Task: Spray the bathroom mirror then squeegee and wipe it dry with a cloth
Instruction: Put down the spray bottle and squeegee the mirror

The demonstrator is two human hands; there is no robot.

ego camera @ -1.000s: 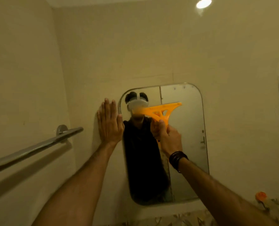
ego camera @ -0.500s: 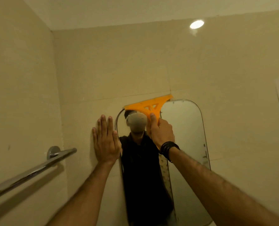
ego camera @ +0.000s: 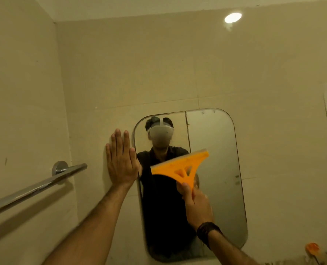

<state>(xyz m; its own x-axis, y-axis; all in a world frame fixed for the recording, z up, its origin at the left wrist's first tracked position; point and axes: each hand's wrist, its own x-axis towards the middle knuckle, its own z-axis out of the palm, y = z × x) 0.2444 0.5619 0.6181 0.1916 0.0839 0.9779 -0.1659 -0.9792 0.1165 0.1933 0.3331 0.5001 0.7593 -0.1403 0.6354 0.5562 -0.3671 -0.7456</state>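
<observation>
A tall mirror (ego camera: 216, 142) with rounded corners hangs on the beige tiled wall. An orange squeegee (ego camera: 181, 166) lies tilted against the glass at mid height, blade edge uppermost and rising to the right. My right hand (ego camera: 196, 205) grips its handle from below; a dark band circles that wrist. My left hand (ego camera: 121, 161) is pressed flat on the wall just left of the mirror's edge, fingers pointing up and holding nothing. The mirror reflects a person in a dark shirt. No cloth is visible.
A chrome towel bar (ego camera: 34, 188) juts from the left wall at about hand height. An orange-capped item (ego camera: 312, 248) sits at the bottom right corner. A round ceiling light (ego camera: 233, 17) reflects on the wall above.
The squeegee went up to the mirror's top edge, then came down to mid height across the left half of the glass. My left hand stayed flat on the wall.
</observation>
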